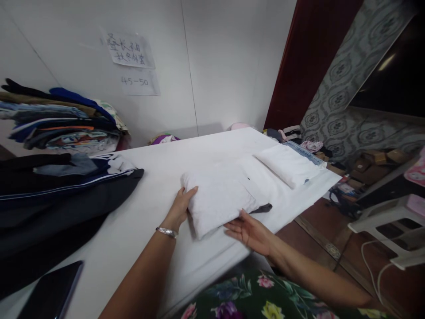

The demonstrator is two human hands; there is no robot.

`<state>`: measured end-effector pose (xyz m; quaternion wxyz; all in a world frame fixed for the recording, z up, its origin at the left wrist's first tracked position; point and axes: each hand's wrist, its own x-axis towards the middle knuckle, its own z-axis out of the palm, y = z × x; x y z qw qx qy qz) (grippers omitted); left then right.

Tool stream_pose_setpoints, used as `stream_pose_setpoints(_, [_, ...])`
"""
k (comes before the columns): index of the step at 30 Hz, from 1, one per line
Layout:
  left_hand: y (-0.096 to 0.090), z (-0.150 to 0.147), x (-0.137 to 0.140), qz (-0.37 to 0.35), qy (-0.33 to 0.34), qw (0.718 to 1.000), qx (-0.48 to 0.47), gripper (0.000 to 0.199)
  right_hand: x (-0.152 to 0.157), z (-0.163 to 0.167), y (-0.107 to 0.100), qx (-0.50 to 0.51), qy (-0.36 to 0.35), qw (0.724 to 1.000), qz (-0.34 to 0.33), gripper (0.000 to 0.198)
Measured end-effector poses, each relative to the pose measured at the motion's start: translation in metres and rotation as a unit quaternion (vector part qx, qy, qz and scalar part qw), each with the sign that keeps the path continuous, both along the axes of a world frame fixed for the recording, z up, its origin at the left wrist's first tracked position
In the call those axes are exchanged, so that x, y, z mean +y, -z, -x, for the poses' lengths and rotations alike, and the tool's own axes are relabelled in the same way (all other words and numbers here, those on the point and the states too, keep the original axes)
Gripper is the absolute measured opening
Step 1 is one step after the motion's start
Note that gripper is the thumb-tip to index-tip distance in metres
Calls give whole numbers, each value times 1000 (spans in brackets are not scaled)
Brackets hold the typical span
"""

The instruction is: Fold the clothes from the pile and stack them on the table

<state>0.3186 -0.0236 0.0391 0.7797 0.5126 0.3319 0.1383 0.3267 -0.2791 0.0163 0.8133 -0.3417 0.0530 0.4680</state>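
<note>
A folded white garment (219, 199) lies at a slant over the white table, in front of me. My left hand (181, 206) is closed on its left edge, thumb on top and fingers partly hidden beneath. Along its near right edge, my right hand (250, 232) has the thumb against the cloth and the other fingers just below the edge. A small dark strip (263, 208) pokes out past the garment's right corner. Farther right rests another folded white cloth item (288, 166), with a blue-grey patterned band (305, 153) along its far side.
Dark garments (66, 199) cover the table's left side, with a phone (49, 292) nearer me. Behind them rises a tall stack of folded clothes (66, 119). Paper signs (131, 51) hang on the wall. A plastic stool (395, 226) and cardboard boxes (368, 168) stand to the right.
</note>
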Motion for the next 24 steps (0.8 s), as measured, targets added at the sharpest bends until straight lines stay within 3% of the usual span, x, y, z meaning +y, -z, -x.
stream_pose_setpoints(9, [1, -1, -3, -4, 21, 1000, -14, 69, 26, -4, 4, 63, 171, 981, -65, 39])
stream_pose_setpoints(17, [0, -1, -6, -4, 37, 999, -20, 60, 17, 8, 8, 79, 169, 979, -77, 36])
stream_pose_setpoints(24, [-3, 1, -8, -2, 20, 1000, -19, 60, 21, -7, 3, 6, 116, 992, -43, 47])
